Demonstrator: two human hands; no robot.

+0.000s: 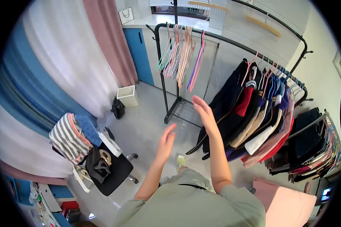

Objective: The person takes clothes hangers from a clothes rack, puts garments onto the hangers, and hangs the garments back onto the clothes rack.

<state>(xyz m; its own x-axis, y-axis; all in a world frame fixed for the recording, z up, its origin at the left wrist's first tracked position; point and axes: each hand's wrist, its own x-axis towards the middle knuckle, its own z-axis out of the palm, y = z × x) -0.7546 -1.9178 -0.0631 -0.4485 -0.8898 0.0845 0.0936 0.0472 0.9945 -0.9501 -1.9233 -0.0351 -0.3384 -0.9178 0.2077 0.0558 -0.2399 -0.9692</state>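
"What's hung?"
"Coats (250, 130) along the rack (225, 38); striped cloth (70, 134) lies unhung on the chair (115, 174) left of it."
"Hands?"
"Left hand (166, 145), right hand (204, 114): empty before the rack, fingers seemingly together."

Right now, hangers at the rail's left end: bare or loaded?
Bare: those hangers show only thin frames, nothing draped over them. Clothes hang toward the other end of the rail.

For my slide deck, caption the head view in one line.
Left hand and right hand raised, empty, before a clothes rack of hangers and garments.
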